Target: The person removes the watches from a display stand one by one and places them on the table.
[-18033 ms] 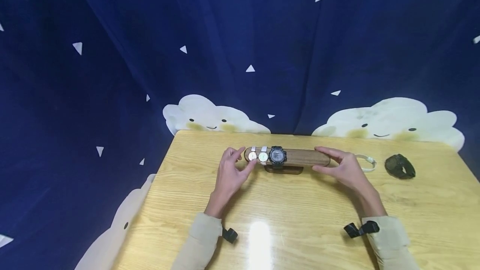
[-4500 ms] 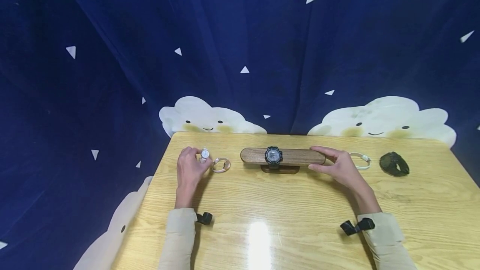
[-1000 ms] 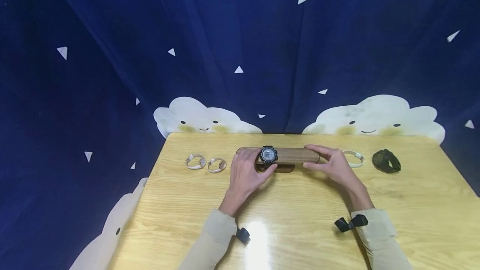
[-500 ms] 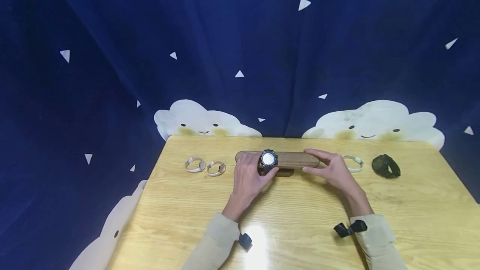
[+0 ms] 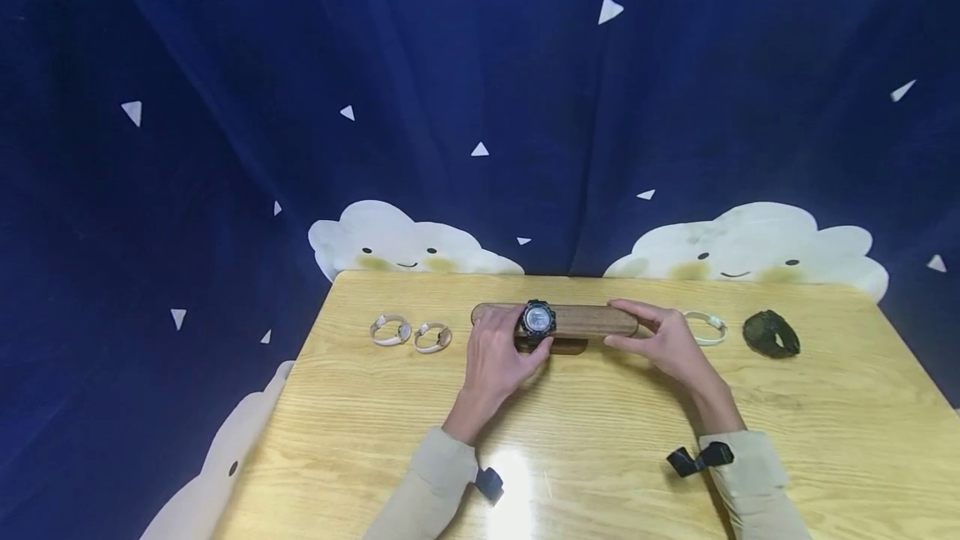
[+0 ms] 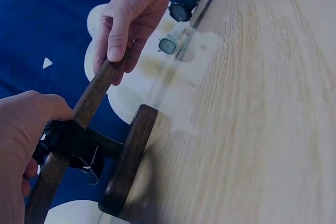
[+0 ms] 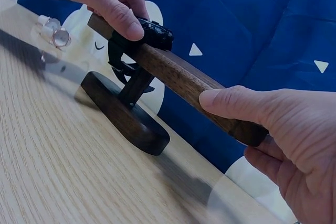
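A black wristwatch (image 5: 537, 319) is strapped round the wooden bar of a watch stand (image 5: 588, 321), left of its middle. My left hand (image 5: 495, 357) grips this watch, thumb at the front and fingers behind. In the right wrist view the left thumb presses beside the watch case (image 7: 155, 34), and its strap hangs under the bar. My right hand (image 5: 671, 344) holds the bar's right end between thumb and fingers. The stand's dark foot (image 7: 126, 114) rests on the table. Two watches with white straps, one (image 5: 391, 330) beside the other (image 5: 432, 337), lie left of the stand.
Right of my right hand lies a white-strapped watch (image 5: 707, 328), partly hidden by the hand. Further right is another black watch (image 5: 771, 334). The light wooden table (image 5: 600, 457) ends at the back against a dark blue curtain (image 5: 420, 90) with clouds and triangles.
Two white-strapped watches have gone from the bar to the table at left. My left hand has come back from there to the black watch. The right hand keeps its hold on the bar.
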{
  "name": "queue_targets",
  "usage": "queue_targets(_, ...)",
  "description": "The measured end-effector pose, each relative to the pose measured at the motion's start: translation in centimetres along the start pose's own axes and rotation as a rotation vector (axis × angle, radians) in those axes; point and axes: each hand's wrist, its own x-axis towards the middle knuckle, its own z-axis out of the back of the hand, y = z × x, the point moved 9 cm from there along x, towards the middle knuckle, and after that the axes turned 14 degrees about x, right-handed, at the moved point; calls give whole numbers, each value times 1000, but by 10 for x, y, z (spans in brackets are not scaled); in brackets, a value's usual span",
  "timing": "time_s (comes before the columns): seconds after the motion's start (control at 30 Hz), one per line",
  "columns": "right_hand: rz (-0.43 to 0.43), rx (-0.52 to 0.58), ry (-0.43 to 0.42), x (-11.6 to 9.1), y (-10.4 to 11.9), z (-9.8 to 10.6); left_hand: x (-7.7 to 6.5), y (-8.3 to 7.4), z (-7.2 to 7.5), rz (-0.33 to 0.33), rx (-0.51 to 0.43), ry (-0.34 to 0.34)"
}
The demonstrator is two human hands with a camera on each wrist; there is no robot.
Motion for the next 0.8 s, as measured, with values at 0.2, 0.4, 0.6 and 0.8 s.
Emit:
queue_targets(0.2,4,19,9,-1,-1,-1,-1,-1,2,-17,-18,-31)
queue_targets(0.4,3,-2,11,1,2,0,1,-2,3,-35,-27,-52)
queue_targets(0.6,-3,-10,8,0,2,2,2,-1,0,-40,-23,-24)
queue_targets(0.8,1,13,19,1,2,-1,1,0,0,-32,-12,-4)
